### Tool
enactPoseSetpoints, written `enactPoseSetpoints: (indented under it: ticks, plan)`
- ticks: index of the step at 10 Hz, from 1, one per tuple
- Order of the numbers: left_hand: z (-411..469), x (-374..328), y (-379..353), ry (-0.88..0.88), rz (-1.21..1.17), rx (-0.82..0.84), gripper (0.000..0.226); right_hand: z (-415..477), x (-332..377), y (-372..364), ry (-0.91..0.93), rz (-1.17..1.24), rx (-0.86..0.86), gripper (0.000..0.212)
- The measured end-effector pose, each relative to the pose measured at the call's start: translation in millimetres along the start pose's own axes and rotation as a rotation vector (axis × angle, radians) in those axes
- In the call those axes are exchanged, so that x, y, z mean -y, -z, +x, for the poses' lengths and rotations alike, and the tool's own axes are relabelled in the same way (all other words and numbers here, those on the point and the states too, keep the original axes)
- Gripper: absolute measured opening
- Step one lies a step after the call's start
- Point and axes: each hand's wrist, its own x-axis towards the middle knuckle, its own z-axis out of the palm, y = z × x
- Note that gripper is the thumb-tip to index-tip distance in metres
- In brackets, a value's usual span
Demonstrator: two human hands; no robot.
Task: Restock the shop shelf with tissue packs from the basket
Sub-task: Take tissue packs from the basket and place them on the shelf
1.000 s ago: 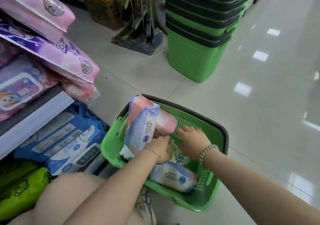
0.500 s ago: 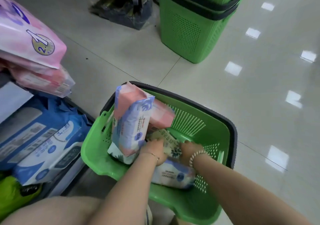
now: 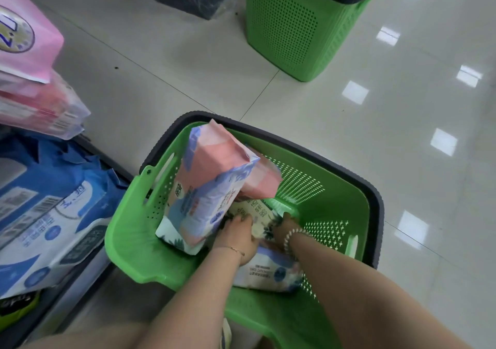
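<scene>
**Head view.**

- Hands: both are down inside the basket.
  - The left hand curls its fingers over the near edge of a cream pack and grips it.
  - The right hand, with a bead bracelet on its wrist, reaches to the pack's 3 o'clock side. Its fingers are hidden, so its grasp cannot be told.
- Progress: judged to be mid-task, with no pack lifted clear. At least four packs are left in the basket.
- Stock in the basket, which sits on the floor at 6 o'clock:
  - the cream pack, leaf-printed, lying in the middle;
  - a tall pack, pink and blue, standing on end at its 10 o'clock;
  - a pink pack leaning behind that one;
  - a flat pack, white and blue, lying at 6 o'clock under the forearms.
- Shelf: at 9 o'clock, holding blue packs with pink bags above them.
</scene>
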Motion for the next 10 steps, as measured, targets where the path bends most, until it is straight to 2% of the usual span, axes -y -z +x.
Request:
enactPoseSetpoints:
  ticks: [1, 2, 3, 4, 5, 6, 7, 10]
  plan:
    - [-3, 5, 1, 0.007, -0.016, -0.03, 0.038, 35, -10, -17, 0.013, 0.072, 0.013, 0.054]
    - [-3, 8, 4, 0.021, -0.072, -0.05, 0.034, 41, -13, -20, 0.008, 0.124, -0.023, 0.03]
    - [-2, 9, 1, 0.036, -0.117, -0.035, 0.041, 18, -4, -7, 0.028, 0.098, -0.035, 0.039]
    - [-2, 10, -5, 0.065, -0.142, -0.044, 0.057, 0, 1, 0, 0.046, 0.146, 0.033, 0.044]
    - [-1, 11, -8, 0.093, -0.189, -0.05, 0.074, -2, -3, -4, 0.058, 0.099, -0.028, 0.009]
    - [-4, 11, -5, 0.103, -0.216, -0.026, 0.071, -4, 0, -8, 0.172, -0.027, -0.129, 0.019]
    - [-7, 9, 0, 0.131, -0.226, -0.029, 0.077, -14, 7, -1, 0.231, -0.105, -0.191, 0.019]
    - [-27, -6, 24, 0.183, -0.166, -0.006, 0.08, -56, 24, 32, 0.359, -0.165, -0.243, 0.019]
